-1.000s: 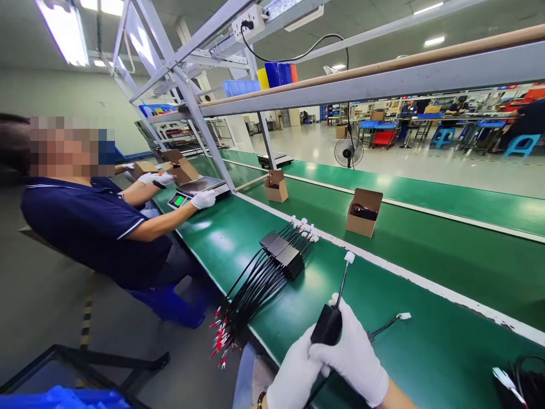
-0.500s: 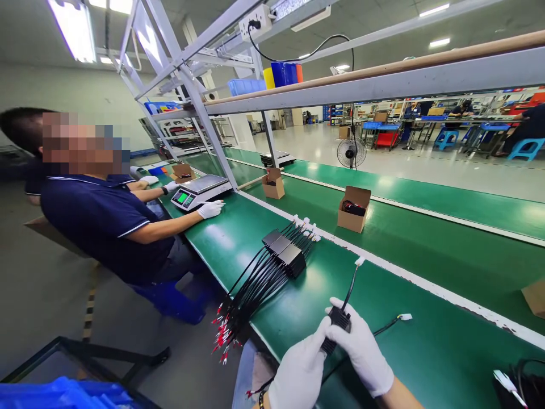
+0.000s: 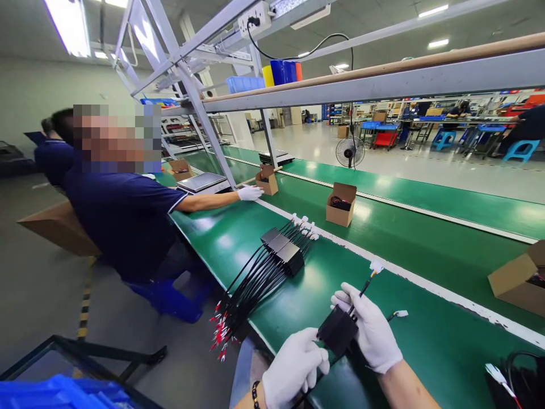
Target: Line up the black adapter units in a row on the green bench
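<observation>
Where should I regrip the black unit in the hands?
Probably across the blocky body of the black unit, with the left hand coming from the near left, since the right hand occupies its right side. Avoid the thin lead and white connector at its far end; the block likely gives a steadier hold.

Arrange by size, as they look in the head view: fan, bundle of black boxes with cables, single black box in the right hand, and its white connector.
Largest first:
1. bundle of black boxes with cables
2. single black box
3. fan
4. white connector
</observation>
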### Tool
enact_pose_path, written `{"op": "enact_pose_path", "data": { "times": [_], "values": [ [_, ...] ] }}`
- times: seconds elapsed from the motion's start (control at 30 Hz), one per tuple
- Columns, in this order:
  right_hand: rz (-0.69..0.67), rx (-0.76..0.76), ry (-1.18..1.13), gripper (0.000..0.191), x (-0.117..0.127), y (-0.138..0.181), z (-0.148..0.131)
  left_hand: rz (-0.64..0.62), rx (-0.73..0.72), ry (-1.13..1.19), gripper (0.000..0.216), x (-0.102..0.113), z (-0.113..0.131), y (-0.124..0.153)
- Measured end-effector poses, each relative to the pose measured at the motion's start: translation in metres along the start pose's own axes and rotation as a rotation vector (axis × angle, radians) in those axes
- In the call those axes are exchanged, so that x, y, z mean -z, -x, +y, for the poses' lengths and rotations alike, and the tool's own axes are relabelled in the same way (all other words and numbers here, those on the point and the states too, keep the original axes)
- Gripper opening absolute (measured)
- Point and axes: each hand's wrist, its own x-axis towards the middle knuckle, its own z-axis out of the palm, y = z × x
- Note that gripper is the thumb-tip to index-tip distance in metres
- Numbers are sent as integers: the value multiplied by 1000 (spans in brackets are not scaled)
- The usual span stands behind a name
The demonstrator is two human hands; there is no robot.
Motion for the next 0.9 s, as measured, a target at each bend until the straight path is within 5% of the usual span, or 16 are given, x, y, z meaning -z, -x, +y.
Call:
{"op": "enact_pose_path", "data": {
  "times": [0.1,0.2,0.33,0.5,0.9],
  "values": [
    [-8,67,112,49,10,-6,0,110,-80,-57,39,0,-2,3],
    [18,153,325,44,24,-13,-1,253,-424,-349,40,6,-12,7],
    [13,191,471,34,28,-13,-11,260,-796,-785,47,15,-25,11],
    [55,215,472,26,13,-1,-24,281,-867,-1024,51,16,-27,13],
    [100,252,627,29,9,2,-30,325,-962,-1071,48,17,-26,12]
  ]
}}
